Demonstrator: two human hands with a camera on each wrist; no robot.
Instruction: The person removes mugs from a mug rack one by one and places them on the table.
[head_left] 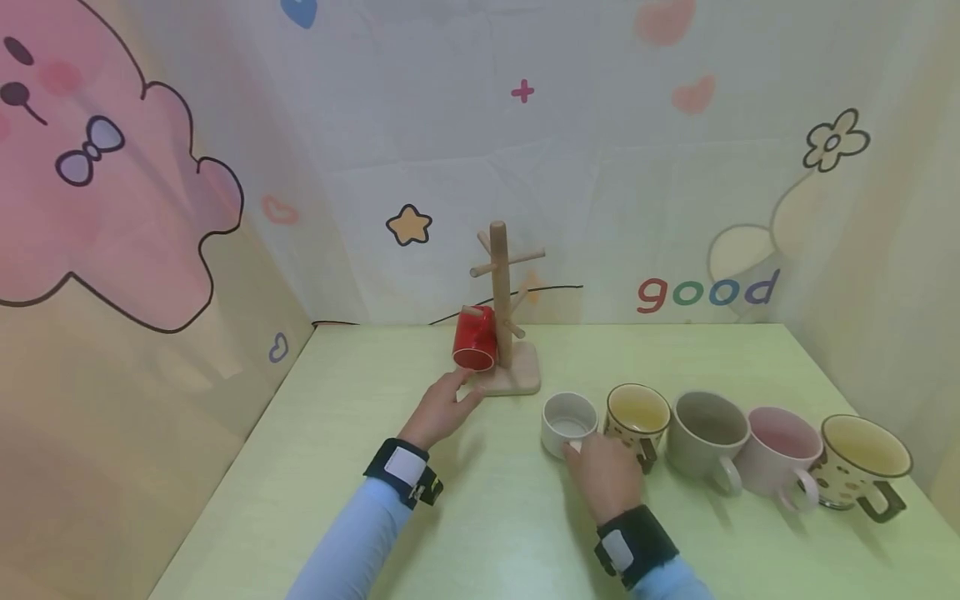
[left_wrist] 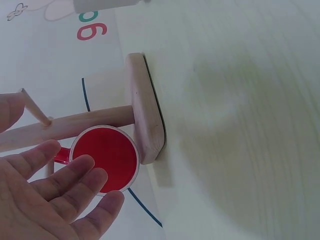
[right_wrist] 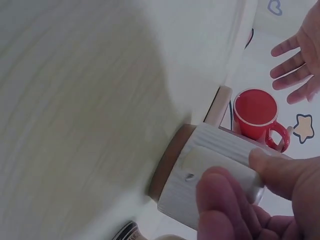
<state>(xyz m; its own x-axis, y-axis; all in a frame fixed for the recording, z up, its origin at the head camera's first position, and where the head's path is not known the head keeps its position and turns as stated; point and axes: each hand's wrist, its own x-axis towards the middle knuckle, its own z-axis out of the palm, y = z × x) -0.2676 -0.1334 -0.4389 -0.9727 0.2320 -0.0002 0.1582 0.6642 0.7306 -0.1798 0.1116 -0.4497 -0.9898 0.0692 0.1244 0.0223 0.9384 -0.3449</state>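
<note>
A red mug (head_left: 474, 333) hangs tilted by its handle on a lower peg of a wooden mug tree (head_left: 501, 292), its mouth facing down and toward me. My left hand (head_left: 442, 410) is just in front of that mug; the left wrist view shows its fingers (left_wrist: 80, 170) spread and loosely bent, holding nothing. Whether they touch the red mug (left_wrist: 117, 155) I cannot tell. With thumb and fingers, my right hand (head_left: 606, 479) pinches the handle of a small ribbed white mug (head_left: 558, 429). In the right wrist view this mug (right_wrist: 175, 200) shows a brown base band.
To the right, in a row, stand a small yellow patterned mug (head_left: 622, 429), a grey mug (head_left: 693, 454), a pink mug (head_left: 768, 467) and a larger yellow patterned mug (head_left: 840, 475). A printed curtain (head_left: 600, 183) hangs behind the pale green table (head_left: 300, 500).
</note>
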